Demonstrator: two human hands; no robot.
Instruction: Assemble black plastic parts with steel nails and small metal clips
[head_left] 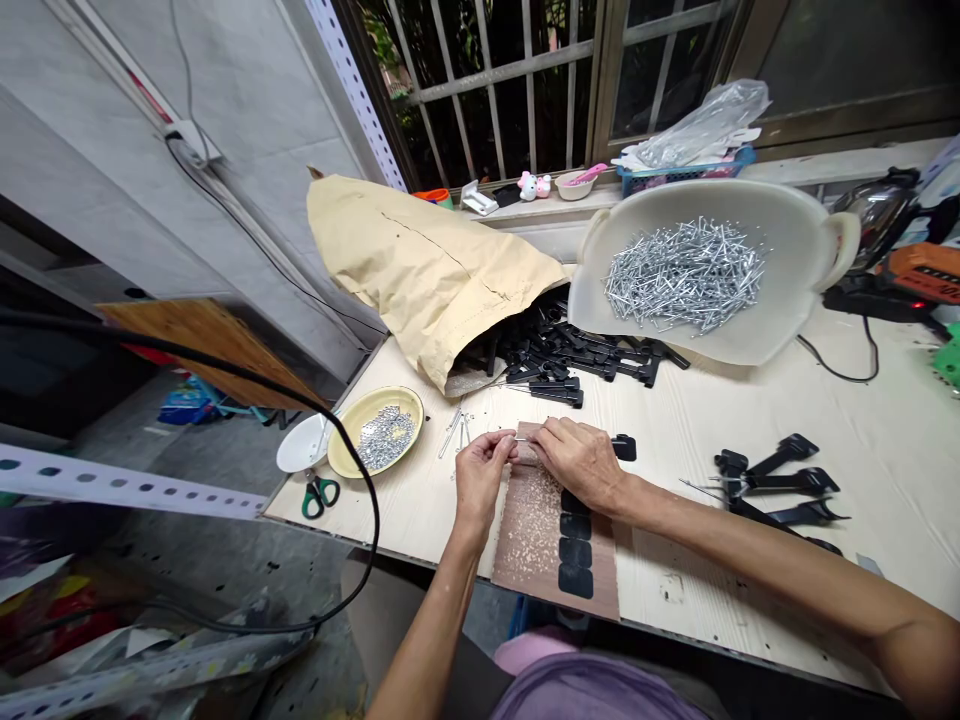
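My right hand is closed around a black plastic part, whose flat square end sticks out past the knuckles. From the fingers a thin metal pin points left. My left hand pinches at the tip of that pin; anything small between its fingertips is hidden. Both hands are above a brown board strewn with pale crumbs. A row of black square pads runs along the board below my right hand. Several loose pins lie left of my left hand.
A yellow bowl holds small metal pieces, with green-handled scissors beside it. Black parts spill from a paper sack. A white basin holds many nails. More black parts lie right. A black cable hangs in front.
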